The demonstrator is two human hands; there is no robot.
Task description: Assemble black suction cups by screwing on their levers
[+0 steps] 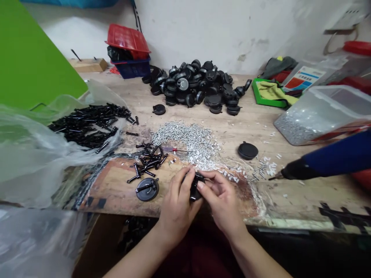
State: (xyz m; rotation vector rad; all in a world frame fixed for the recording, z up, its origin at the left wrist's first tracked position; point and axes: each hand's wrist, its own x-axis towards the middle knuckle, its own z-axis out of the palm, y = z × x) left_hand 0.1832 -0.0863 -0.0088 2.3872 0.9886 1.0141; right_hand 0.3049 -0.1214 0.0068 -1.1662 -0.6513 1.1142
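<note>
Near the front edge of the bench, my left hand (178,197) and my right hand (218,193) are closed together around a small round black part with a glossy black lever (194,189) on it. My fingers cover much of it. Left of my hands lies a black disc (147,190) with a glossy lever across its top. Just behind it is a small heap of loose black levers (152,158). Beyond my fingertips spread many silver screws (182,133) and small white plastic pieces (199,158). A screwdriver (174,149) lies among the screws.
A blue electric screwdriver (327,154) juts in from the right, near a black disc (247,150). Black round parts (197,83) are piled by the wall. At left sits a plastic bag (34,154) of levers; at right, a clear bin (324,112) and green tray (261,94).
</note>
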